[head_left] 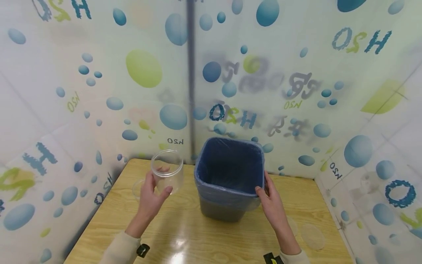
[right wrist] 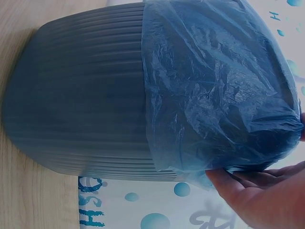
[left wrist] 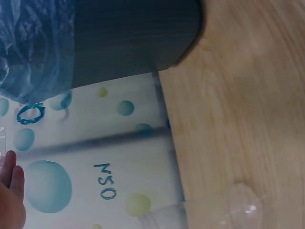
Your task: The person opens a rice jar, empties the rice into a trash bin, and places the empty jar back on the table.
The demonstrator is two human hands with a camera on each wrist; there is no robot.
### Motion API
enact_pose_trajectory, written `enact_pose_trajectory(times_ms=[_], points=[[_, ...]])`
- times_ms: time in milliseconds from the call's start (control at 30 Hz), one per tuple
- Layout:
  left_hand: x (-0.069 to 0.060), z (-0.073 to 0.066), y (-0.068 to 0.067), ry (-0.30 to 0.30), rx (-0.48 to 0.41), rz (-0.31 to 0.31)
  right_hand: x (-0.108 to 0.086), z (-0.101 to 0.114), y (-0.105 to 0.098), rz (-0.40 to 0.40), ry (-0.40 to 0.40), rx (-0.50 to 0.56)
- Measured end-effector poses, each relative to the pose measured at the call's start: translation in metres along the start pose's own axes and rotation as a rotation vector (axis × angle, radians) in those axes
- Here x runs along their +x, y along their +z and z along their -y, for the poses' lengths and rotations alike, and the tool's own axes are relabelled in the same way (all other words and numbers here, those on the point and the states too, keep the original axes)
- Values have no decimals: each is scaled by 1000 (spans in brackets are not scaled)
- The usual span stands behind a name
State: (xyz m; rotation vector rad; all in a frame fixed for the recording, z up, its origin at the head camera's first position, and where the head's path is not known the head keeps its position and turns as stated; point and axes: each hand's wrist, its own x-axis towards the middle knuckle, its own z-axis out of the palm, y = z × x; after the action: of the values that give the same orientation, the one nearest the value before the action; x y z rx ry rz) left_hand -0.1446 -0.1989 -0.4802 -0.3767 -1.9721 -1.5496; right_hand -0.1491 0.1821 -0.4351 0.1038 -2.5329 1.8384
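Observation:
In the head view my left hand (head_left: 154,196) holds a clear, round plastic jar (head_left: 171,176) above the table, its open mouth up, thumb on the near side. A dark trash bin (head_left: 221,211) stands upright right of the jar, lined with a thin blue bag (head_left: 227,192) folded over its rim. My right hand (head_left: 271,203) grips the bin's right rim through the bag, thumb on the near corner. The right wrist view shows fingers (right wrist: 224,186) against the bag (right wrist: 205,90) and the ribbed bin wall (right wrist: 86,95). In the left wrist view only part of my left hand (left wrist: 12,191) shows.
A clear round piece (head_left: 136,189) lies on the wooden table (head_left: 178,227) behind my left hand. Two thin translucent discs lie at the right, the nearer disc (head_left: 313,236) plainest. Patterned sheets (head_left: 174,117) hang around the back and sides.

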Motion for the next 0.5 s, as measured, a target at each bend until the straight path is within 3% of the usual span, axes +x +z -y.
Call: enact_pose_trajectory(times_ms=[100, 200, 500], points=[[-8, 7, -1, 26, 24, 6, 0, -1, 0, 4, -3, 6], [-18, 15, -2, 13, 63, 16, 0, -2, -1, 9, -8, 11], [-46, 27, 7, -156, 190, -69, 1, -3, 0, 13, -13, 15]])
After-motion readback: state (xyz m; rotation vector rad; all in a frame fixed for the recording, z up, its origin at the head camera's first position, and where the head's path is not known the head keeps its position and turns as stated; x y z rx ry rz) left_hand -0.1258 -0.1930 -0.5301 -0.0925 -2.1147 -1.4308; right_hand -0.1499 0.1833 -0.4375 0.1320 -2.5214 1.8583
